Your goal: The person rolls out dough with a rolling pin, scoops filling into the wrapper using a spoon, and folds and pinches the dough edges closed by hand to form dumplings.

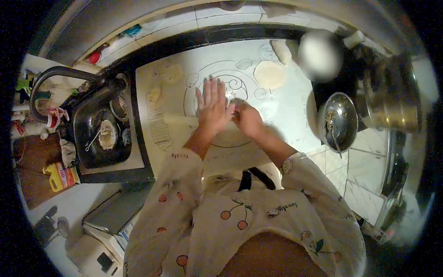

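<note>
My left hand (212, 108) lies with its fingers stretched out, palm down, over the middle of a pale printed mat (295, 120). Whatever may be under the palm is hidden. Beside its thumb, my right hand (248, 119) has its fingers curled in; I cannot make out what they hold, if anything. A flat pale round of dough (270, 75) rests on the mat beyond the right hand. Farther back lies a pale elongated piece (282, 52), perhaps dough. Toward the mat's left side are a small yellowish lump (155, 94) and a faint pale round (173, 73).
At the right, a metal bowl (339, 121) holds food scraps and a spoon, near a large metal pot (392, 92) and a blurred white round object (321, 55). On the left, a dark sink (87, 152) with a black faucet (64, 70) contains dishes. A yellow bottle (56, 177) stands below it.
</note>
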`<state>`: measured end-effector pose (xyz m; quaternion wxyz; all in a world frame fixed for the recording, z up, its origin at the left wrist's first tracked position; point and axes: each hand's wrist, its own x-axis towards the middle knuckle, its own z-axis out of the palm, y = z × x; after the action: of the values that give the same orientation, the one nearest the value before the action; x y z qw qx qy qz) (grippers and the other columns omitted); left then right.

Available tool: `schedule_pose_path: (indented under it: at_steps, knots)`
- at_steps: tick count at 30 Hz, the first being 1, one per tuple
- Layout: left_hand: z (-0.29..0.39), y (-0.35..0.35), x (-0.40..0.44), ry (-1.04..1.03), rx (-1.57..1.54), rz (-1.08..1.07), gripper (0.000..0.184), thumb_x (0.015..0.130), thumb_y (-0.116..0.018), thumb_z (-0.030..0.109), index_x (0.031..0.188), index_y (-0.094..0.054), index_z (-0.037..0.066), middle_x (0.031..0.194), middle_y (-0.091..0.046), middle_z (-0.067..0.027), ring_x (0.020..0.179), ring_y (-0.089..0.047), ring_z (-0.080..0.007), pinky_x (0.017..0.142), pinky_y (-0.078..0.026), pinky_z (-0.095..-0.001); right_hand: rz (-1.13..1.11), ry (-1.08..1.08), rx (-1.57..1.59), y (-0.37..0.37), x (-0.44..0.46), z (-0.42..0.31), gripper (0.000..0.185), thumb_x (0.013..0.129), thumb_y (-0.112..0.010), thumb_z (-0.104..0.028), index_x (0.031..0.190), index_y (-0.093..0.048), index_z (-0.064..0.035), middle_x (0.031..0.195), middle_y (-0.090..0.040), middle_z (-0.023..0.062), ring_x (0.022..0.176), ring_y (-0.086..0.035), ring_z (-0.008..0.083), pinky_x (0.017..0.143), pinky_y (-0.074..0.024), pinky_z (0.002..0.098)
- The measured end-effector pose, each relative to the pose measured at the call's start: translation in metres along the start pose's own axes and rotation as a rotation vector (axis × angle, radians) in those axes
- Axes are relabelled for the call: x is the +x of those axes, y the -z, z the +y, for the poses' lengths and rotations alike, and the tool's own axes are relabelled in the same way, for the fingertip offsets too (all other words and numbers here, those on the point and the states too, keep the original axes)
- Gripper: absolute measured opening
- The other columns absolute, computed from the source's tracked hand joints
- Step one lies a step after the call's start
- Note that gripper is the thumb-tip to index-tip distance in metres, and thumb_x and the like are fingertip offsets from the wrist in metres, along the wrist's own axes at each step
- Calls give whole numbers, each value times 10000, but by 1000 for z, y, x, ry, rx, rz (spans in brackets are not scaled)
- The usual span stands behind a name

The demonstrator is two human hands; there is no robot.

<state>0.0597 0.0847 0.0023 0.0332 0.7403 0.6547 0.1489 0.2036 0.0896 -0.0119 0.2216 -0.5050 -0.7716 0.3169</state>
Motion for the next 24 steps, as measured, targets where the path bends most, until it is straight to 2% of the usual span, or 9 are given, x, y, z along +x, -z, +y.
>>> schedule_pose_path:
  at_steps: [2,5,8,10,13,15,17,19,24]
  knots:
    - [1,6,-44,-39,0,-71,730,799,-551,406,1379,-294,45,1457,-187,-209,1364,-132,-352,1068,-104,-568,-178,-118,-193,-5,-8,-3,249,726,-639,-113,975,-639,-95,932,-612,172,815,-596,348,710,-481,406]
    - [9,22,-106,31,-130,-234,777,759,-591,399,1382,-289,47,1452,-197,-209,1352,-137,-396,1065,-114,-567,-115,-35,-91,4,-5,-13,267,742,-626,-90,1008,-619,-69,927,-617,168,804,-606,340,713,-487,394]
    - [15,20,-169,23,-75,-281,784,752,-611,374,1378,-282,34,1447,-177,-235,1340,-138,-431,1060,-128,-569,35,-233,200,-12,-11,1,313,741,-598,-114,1044,-567,-43,969,-610,195,867,-591,385,751,-485,433]
    - [19,24,-183,75,-101,-367,787,757,-614,368,1377,-275,22,1443,-169,-252,1337,-136,-440,1058,-133,-572,-14,-254,155,-5,-24,-1,315,746,-598,-120,1048,-563,-39,957,-613,195,863,-591,388,751,-487,431]
    - [17,23,-152,68,-42,-343,771,781,-594,386,1370,-279,2,1436,-172,-266,1336,-131,-443,1056,-138,-573,37,-311,331,4,-30,-20,294,757,-585,-108,1040,-563,-32,963,-613,197,858,-591,387,750,-486,429]
    - [8,19,-94,16,-87,-161,730,807,-568,392,1359,-303,-7,1434,-173,-271,1346,-127,-423,1059,-143,-564,101,-197,281,2,-28,-21,274,763,-573,-92,1030,-565,-33,962,-613,193,854,-590,384,743,-484,431]
    - [4,11,-38,9,-102,23,708,814,-558,387,1355,-317,-1,1441,-180,-259,1360,-120,-385,1064,-140,-556,149,82,-13,-2,-12,-6,256,767,-560,-75,1021,-568,-40,948,-614,183,847,-588,379,730,-479,437]
    - [-5,-7,-1,38,-32,48,797,788,-578,384,1399,-226,11,1456,-169,-241,1362,-136,-371,1076,-100,-554,5,-55,38,4,3,-15,244,758,-566,-76,1000,-574,-46,958,-609,181,856,-583,374,734,-477,443]
    - [9,17,-62,46,-11,-87,746,811,-523,463,1376,-292,34,1461,-193,-196,1368,-141,-338,1054,-128,-592,-151,-64,-100,8,1,-14,203,743,-580,-121,933,-597,-53,914,-610,198,850,-584,374,743,-490,455]
